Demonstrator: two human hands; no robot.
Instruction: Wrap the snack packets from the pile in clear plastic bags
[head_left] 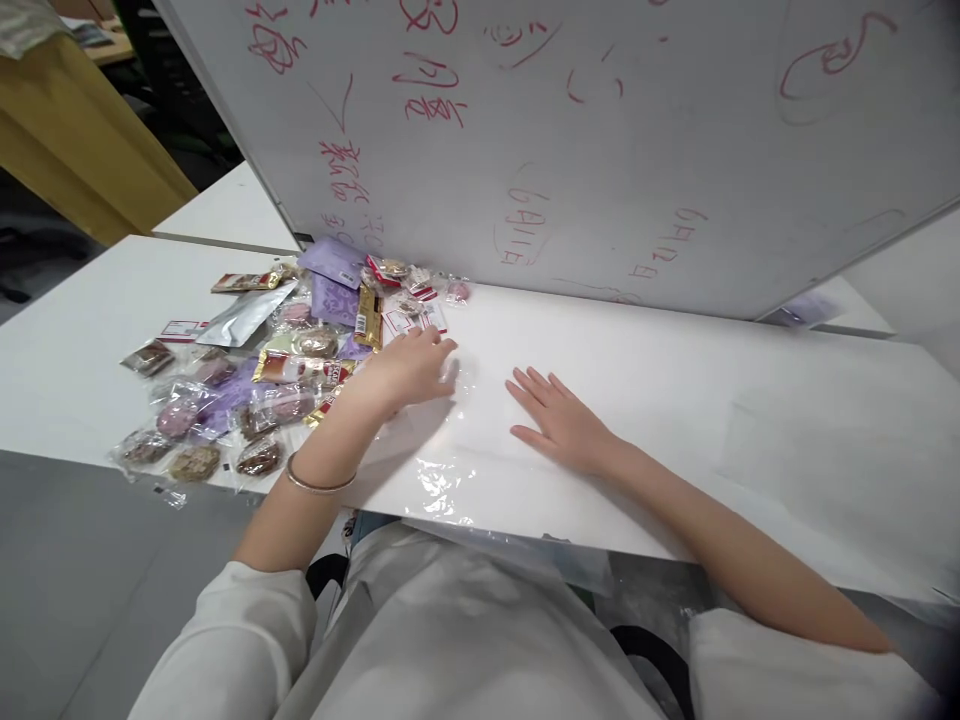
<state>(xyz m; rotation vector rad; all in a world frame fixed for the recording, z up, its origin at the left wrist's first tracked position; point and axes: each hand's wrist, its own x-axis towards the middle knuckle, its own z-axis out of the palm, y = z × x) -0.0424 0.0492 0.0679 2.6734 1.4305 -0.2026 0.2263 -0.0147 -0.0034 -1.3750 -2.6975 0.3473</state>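
My left hand (420, 368), a bracelet (321, 484) on its wrist, is at the right edge of a pile of wrapped snacks, just below some red-and-white packets (416, 318). Its fingers are partly bent and apart, and I see nothing held in them. A clear plastic sheet or bag (442, 485) lies under and beside this hand, reaching the table's near edge. My right hand (561, 420) rests palm down on the white table (645, 370), fingers spread. In the pile are purple pouches (334, 262), a silver pouch (247, 315), gold-and-brown sachets (304, 368) and clear-wrapped round pieces (195, 462).
A whiteboard (600, 150) with red writing stands along the table's far edge. Translucent plastic (840, 450) covers the table's right part. Some wrappers overhang the near left edge. Yellow cloth (82, 130) and a dark chair (176, 80) are at the upper left.
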